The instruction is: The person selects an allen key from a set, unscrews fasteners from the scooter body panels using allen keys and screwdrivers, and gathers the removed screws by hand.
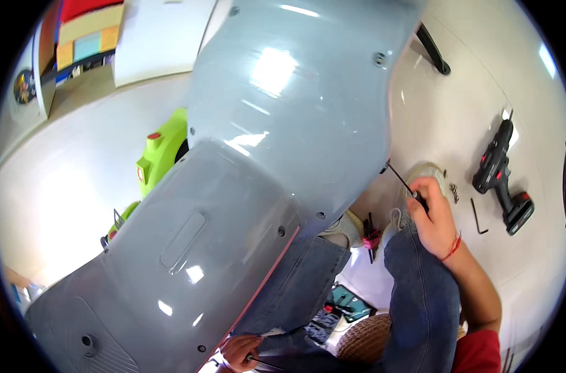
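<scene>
A large glossy grey plastic body panel (245, 180) with screw holes along its edges lies across my view. My right hand (433, 214) is closed around the dark handle of a screwdriver (402, 179). Its shaft points up and left, with the tip at the panel's right edge; whether it sits in a screw is too small to tell. Low in the view, my left hand (238, 352) is closed beside the panel's lower right edge. A thin dark tool with a slim shaft (265, 363) sticks out of it; its kind does not show.
A black cordless drill (499, 177), a hex key (477, 217) and several screws (454, 193) lie on the floor at right. Between my feet is a pink-and-black tool holder (371, 238). A teal tray (351, 303) lies near a woven seat (365, 339). Behind the panel stands a lime-green plastic piece (165, 152).
</scene>
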`<state>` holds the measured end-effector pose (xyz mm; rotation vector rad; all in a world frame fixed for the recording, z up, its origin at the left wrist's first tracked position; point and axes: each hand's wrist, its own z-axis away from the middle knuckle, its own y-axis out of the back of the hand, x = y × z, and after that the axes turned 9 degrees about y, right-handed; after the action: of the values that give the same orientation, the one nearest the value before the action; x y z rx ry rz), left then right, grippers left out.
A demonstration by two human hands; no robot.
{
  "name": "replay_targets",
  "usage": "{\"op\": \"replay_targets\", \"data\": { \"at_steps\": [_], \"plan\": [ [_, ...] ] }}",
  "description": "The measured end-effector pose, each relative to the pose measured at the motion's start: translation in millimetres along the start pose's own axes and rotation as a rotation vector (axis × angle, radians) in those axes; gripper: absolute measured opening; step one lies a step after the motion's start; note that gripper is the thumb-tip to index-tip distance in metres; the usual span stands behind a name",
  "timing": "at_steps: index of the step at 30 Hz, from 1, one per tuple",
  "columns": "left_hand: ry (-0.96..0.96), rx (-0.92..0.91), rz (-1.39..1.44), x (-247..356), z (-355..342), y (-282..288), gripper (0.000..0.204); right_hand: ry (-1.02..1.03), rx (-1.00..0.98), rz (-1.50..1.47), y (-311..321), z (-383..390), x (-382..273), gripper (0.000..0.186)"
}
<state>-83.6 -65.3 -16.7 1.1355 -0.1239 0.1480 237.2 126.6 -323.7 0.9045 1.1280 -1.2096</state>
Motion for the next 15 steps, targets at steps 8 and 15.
{"op": "replay_targets", "data": {
  "at_steps": [8, 15],
  "plan": [
    [-0.008, -0.073, 0.027, -9, 16, -7, 0.030, -0.174, 0.041, 0.261, 36, 47, -48, 0.022],
    [-0.021, 0.002, 0.040, -8, 22, -4, 0.033, 0.128, -0.407, 0.461, -38, 25, -117, 0.016]
  ]
}}
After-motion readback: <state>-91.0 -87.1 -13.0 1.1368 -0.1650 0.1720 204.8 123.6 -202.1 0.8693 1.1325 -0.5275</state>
